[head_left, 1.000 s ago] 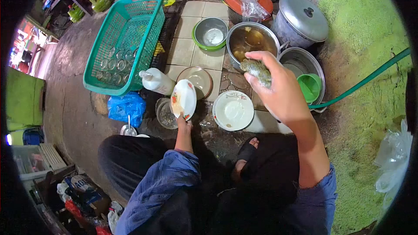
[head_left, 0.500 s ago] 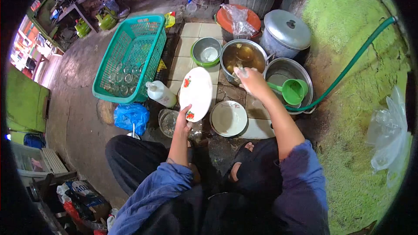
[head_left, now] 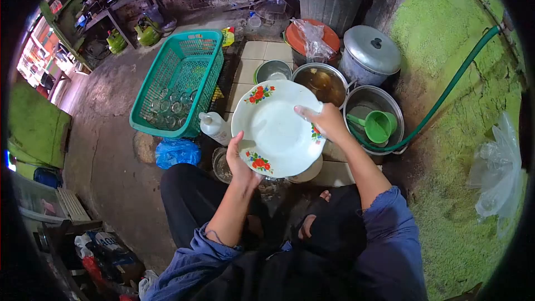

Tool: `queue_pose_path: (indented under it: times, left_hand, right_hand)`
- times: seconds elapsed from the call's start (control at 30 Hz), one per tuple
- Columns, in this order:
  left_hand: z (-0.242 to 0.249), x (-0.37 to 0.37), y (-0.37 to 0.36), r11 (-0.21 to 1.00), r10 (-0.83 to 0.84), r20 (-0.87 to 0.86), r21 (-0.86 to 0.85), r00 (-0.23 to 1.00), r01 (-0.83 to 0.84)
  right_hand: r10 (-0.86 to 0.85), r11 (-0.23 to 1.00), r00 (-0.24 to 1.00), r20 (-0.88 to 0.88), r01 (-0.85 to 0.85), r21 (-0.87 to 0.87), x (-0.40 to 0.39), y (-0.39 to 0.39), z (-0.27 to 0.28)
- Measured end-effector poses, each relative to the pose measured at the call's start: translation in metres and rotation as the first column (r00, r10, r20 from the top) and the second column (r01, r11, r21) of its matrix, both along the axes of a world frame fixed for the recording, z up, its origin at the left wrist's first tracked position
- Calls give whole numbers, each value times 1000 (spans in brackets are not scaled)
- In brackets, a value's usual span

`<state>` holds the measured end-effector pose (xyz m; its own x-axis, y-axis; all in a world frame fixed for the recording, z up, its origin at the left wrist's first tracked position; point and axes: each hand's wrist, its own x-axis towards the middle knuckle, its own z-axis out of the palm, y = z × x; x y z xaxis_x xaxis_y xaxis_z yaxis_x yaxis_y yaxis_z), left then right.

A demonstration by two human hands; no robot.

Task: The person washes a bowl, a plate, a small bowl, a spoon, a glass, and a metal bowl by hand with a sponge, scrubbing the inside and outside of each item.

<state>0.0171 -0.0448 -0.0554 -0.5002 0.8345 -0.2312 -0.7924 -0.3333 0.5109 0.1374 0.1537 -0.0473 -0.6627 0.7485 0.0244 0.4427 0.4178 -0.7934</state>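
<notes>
A white plate with red flowers on its rim is held up in front of me, its inner face towards the camera. At its lower left edge my left hand grips the rim, thumb on the front. My right hand is closed on the right edge with the thumb over the face; its other fingers are hidden behind. Below the plate, another pale dish shows only in part. Just beyond lie a pot of murky brown water and a metal bowl, partly covered by the plate.
A teal basket of glasses stands left, beside a white bottle and a blue plastic bag. On the right, a green dipper and a hose rest in a pot. A lidded pot stands behind.
The plate has turned from a slant to face me. My right hand has left the brown-water pot and now grips the plate's right side. The view has shifted slightly.
</notes>
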Motion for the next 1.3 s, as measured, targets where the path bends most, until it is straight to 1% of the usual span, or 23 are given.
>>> queue_pose_path:
  times: [0.1,0.17,0.23,0.3,0.37,0.43,0.5,0.53,0.6,0.63,0.7,0.73,0.8,0.87,0.9,0.93,1.0,1.1,1.17,1.2,1.23,1.27,1.3]
  left_hand:
    - [-4,9,8,999,27,76,42,997,-31]
    - [3,14,12,988,-38,135,153,990,17]
    - [5,17,11,990,-53,161,141,985,30]
    - [0,19,12,989,-49,188,148,981,21]
    - [-4,20,13,985,-68,212,172,975,31]
    - [-7,22,15,980,-91,232,192,969,46]
    - [-10,25,15,989,-43,266,150,963,2]
    - [-8,27,13,988,-60,272,153,960,18]
    - [-6,28,10,980,-100,253,195,962,50]
    - [-4,28,10,967,-136,228,242,964,79]
    - [-2,33,13,959,-158,236,268,959,91]
    - [-2,37,15,965,-162,217,241,963,108]
    - [-6,41,17,964,-179,193,229,965,133]
    - [-11,46,17,962,-195,202,228,960,147]
    - [-12,47,16,963,-205,209,220,956,159]
    - [-9,46,13,939,-279,210,265,937,220]
    - [-12,50,16,959,-224,182,214,957,184]
    - [-10,52,18,972,-186,171,177,967,156]
    - [-9,51,19,961,-223,145,196,964,193]
    - [-10,51,20,961,-225,147,199,963,194]
    - [-13,49,20,959,-220,152,213,964,185]
    - [-16,48,20,959,-212,157,223,965,175]
    - [-16,48,18,961,-210,158,217,965,173]
  right_hand:
    - [-149,987,976,161,137,84,7,5,30]
    - [-317,867,939,-132,344,361,12,11,27]
    - [-261,823,938,-227,340,456,22,17,40]
    - [-241,911,937,-255,308,273,22,11,41]
    - [-79,947,959,-271,157,280,7,-33,44]
    - [222,961,957,-188,-182,210,-8,-67,-1]
    - [440,798,898,23,-402,450,-19,-106,-3]
    - [436,802,900,22,-400,443,-19,-103,-6]
    - [344,514,870,352,-489,705,-24,-80,-6]
    - [271,536,905,328,-425,729,-27,-65,0]
    - [-50,589,976,214,-144,795,-33,-40,12]
    - [-52,588,975,215,-144,796,-35,-42,10]
    - [-77,664,993,-85,114,739,-44,-53,-1]
    - [244,707,969,23,-194,680,-43,-72,-5]
    - [432,682,901,39,-355,639,-42,-78,-2]
    - [431,687,901,38,-356,634,-40,-74,-2]
    - [267,584,948,172,-301,754,-39,-52,-2]
    - [-79,666,997,-8,59,744,-42,-27,-7]
    - [-128,681,991,-32,112,724,-41,-42,-6]
    - [136,738,988,-68,-55,673,-41,-56,-5]
    - [388,745,914,-121,-234,624,-41,-63,-4]
    - [389,746,913,-121,-236,622,-41,-63,-4]
    - [479,681,877,-26,-352,642,-40,-62,-4]
